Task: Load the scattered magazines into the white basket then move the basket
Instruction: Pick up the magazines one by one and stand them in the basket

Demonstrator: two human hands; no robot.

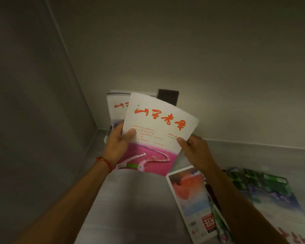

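Note:
A magazine with a white top, red brush lettering and a pink lower half (157,127) is held up in the middle of the view. My left hand (118,143) grips its left edge, thumb on the cover. My right hand (194,150) pinches its right edge. Behind it a second magazine with the same red lettering (116,110) stands upright in the corner; what holds it is hidden, and only a pale sliver (106,138) shows beside my left hand. More magazines lie flat at the right: a red-and-blue one (188,199) and green-and-blue ones (275,199).
Grey walls meet in a corner at the left (88,103). A dark square plate (168,96) sits on the back wall. A grey flat surface (134,205) lies below my arms. A red string bracelet (105,162) circles my left wrist.

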